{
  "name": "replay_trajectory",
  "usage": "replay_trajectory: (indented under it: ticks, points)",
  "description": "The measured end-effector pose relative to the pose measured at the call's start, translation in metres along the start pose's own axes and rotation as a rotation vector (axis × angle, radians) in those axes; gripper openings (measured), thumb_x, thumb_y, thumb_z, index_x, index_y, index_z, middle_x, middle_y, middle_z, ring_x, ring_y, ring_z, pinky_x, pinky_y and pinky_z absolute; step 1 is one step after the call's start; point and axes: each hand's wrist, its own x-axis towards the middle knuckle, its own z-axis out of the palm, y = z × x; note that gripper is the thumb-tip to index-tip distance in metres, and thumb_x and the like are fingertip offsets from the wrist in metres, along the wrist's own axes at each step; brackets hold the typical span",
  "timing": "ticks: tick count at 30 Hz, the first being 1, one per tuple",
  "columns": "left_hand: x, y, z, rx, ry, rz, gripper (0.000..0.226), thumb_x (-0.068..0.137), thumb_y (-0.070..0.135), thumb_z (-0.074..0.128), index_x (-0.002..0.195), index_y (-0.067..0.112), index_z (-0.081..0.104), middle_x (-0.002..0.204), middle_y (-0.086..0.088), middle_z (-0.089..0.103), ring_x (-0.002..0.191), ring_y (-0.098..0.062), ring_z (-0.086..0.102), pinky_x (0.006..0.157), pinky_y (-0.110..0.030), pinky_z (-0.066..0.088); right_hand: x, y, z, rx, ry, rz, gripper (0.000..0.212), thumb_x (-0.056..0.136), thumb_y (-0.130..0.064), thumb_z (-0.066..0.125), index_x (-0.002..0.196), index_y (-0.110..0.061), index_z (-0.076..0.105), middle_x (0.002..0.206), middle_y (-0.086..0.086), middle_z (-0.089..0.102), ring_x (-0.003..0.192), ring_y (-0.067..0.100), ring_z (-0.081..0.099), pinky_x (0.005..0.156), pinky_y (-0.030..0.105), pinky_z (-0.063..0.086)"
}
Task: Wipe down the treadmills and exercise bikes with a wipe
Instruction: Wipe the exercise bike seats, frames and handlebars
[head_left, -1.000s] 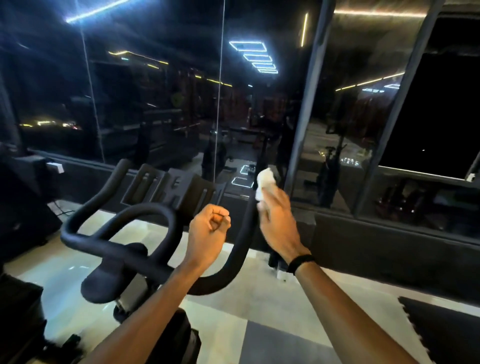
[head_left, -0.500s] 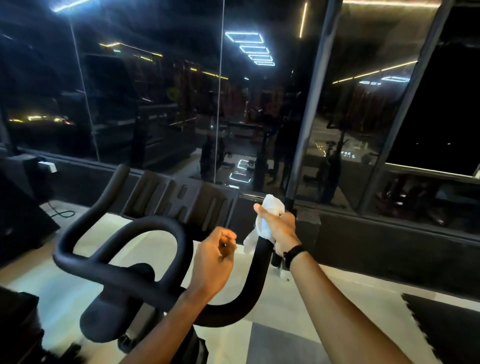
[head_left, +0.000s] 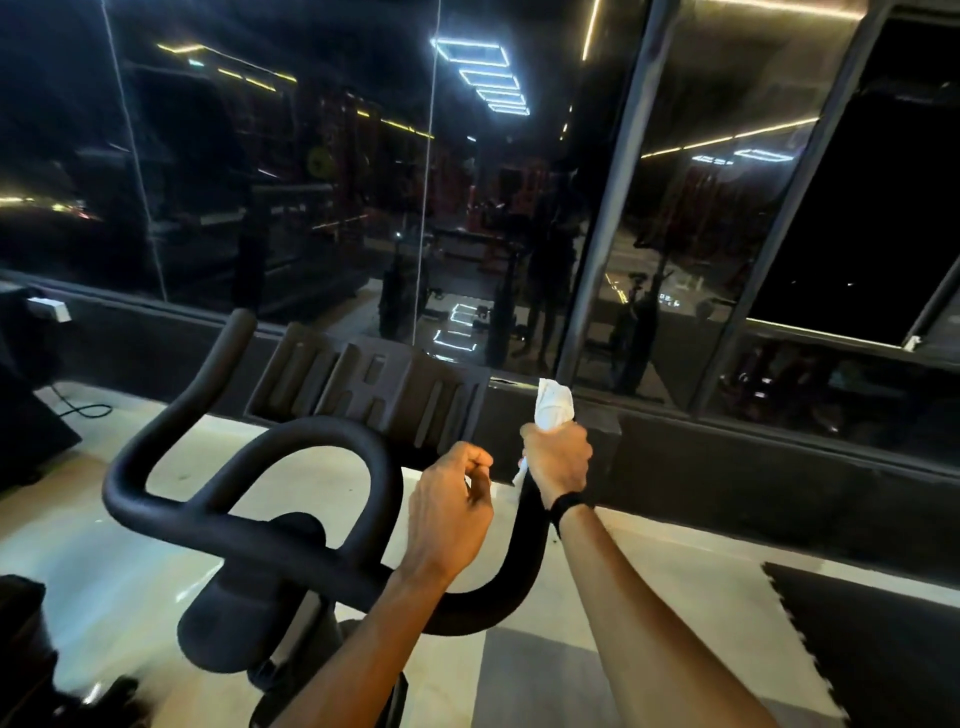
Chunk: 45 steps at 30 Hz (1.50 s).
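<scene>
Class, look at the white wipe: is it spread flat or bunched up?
Bunched: the wipe sticks up crumpled from the right hand gripping the handlebar.

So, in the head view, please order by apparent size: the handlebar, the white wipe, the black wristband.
1. handlebar, by far the largest.
2. white wipe, partly hidden in the right hand.
3. black wristband, smallest, partly hidden.
</scene>
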Motion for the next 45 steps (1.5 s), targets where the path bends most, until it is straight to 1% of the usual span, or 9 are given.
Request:
replay_trajectory:
  ticks: [8, 13, 17, 26, 30, 35, 38, 42, 45]
  points:
    - [-0.002, 0.001, 0.001, 0.003, 0.006, 0.004, 0.012, 0.094, 0.012, 0.062, 0.098, 0.023, 0.064, 0.082, 0.019, 0.06, 0.076, -0.001, 0.062, 0.061, -0.012, 0.046, -0.038, 0.03, -0.005, -0.26, -0.071, -0.307, 0.061, 0.103, -0.026, 0.05, 0.15, -0.006, 0.017, 0.143, 0.022, 0.045, 0.121, 0.039, 0.055, 0.09, 0.042, 0.048]
    - [-0.001, 0.001, 0.002, -0.035, 0.021, -0.012, 0.012, 0.095, 0.011, 0.062, 0.099, 0.022, 0.063, 0.085, 0.017, 0.062, 0.077, 0.004, 0.06, 0.062, -0.007, 0.044, -0.049, 0.052, -0.013, -0.455, -0.251, -0.572, 0.093, 0.102, -0.009, 0.047, 0.148, -0.017, -0.034, 0.159, 0.018, -0.03, 0.15, 0.044, -0.003, 0.122, 0.052, 0.019]
    - [0.0, 0.0, 0.003, -0.011, 0.001, -0.031, 0.012, 0.095, 0.014, 0.062, 0.099, 0.025, 0.062, 0.084, 0.016, 0.063, 0.078, 0.001, 0.062, 0.064, -0.019, 0.051, -0.013, 0.03, -0.014, -0.491, -0.23, -0.724, 0.084, 0.103, -0.014, 0.048, 0.158, -0.026, -0.015, 0.15, 0.006, -0.05, 0.149, 0.039, -0.022, 0.11, 0.054, 0.041]
    - [0.0, -0.002, 0.004, 0.017, 0.029, -0.056, 0.015, 0.093, 0.01, 0.062, 0.101, 0.022, 0.063, 0.084, 0.012, 0.064, 0.075, -0.003, 0.061, 0.061, -0.015, 0.048, -0.001, 0.032, -0.015, -0.61, -0.175, -0.864, 0.029, 0.1, -0.005, 0.054, 0.128, -0.006, 0.061, 0.166, 0.0, -0.018, 0.147, 0.032, -0.026, 0.116, 0.056, 0.031]
    - [0.001, -0.002, 0.005, 0.032, 0.029, -0.066, 0.012, 0.094, 0.012, 0.061, 0.1, 0.023, 0.063, 0.086, 0.011, 0.066, 0.077, -0.007, 0.062, 0.065, -0.026, 0.051, -0.03, 0.062, -0.033, -0.724, -0.254, -1.022, 0.026, 0.101, -0.009, 0.05, 0.122, -0.008, 0.066, 0.165, 0.009, 0.013, 0.15, 0.029, -0.02, 0.121, 0.05, -0.009]
    - [-0.001, 0.001, 0.002, 0.028, 0.046, -0.081, 0.016, 0.092, 0.008, 0.062, 0.102, 0.021, 0.064, 0.085, 0.012, 0.064, 0.077, -0.005, 0.06, 0.059, -0.008, 0.039, -0.084, 0.081, -0.043, -0.7, -0.36, -1.102, 0.032, 0.094, -0.013, 0.048, 0.113, -0.015, 0.073, 0.139, 0.003, 0.059, 0.148, 0.02, 0.029, 0.125, 0.044, 0.006]
    - [0.0, 0.001, 0.001, 0.043, 0.032, -0.083, 0.016, 0.093, 0.011, 0.062, 0.104, 0.022, 0.064, 0.088, 0.01, 0.067, 0.08, -0.006, 0.062, 0.06, -0.012, 0.04, -0.07, 0.068, -0.047, -0.654, -0.372, -1.055, 0.033, 0.102, -0.03, 0.046, 0.123, -0.017, 0.068, 0.141, 0.002, 0.055, 0.141, 0.019, 0.037, 0.126, 0.044, 0.012]
    - [0.0, 0.0, 0.002, 0.069, 0.011, -0.078, 0.016, 0.094, 0.012, 0.063, 0.106, 0.021, 0.063, 0.092, 0.009, 0.067, 0.08, -0.006, 0.063, 0.061, -0.012, 0.042, -0.01, 0.036, -0.037, -0.953, -0.279, -1.14, 0.047, 0.102, -0.044, 0.046, 0.134, -0.013, 0.059, 0.166, 0.004, 0.018, 0.155, 0.024, 0.002, 0.122, 0.048, -0.014]
    - [0.0, 0.001, 0.001, 0.067, 0.027, -0.082, 0.015, 0.095, 0.011, 0.062, 0.107, 0.02, 0.064, 0.092, 0.008, 0.067, 0.081, -0.006, 0.063, 0.064, -0.015, 0.047, -0.002, 0.023, -0.032, -1.061, -0.259, -1.147, 0.043, 0.099, -0.042, 0.05, 0.123, -0.01, 0.066, 0.152, 0.007, 0.045, 0.152, 0.026, 0.014, 0.123, 0.051, -0.009]
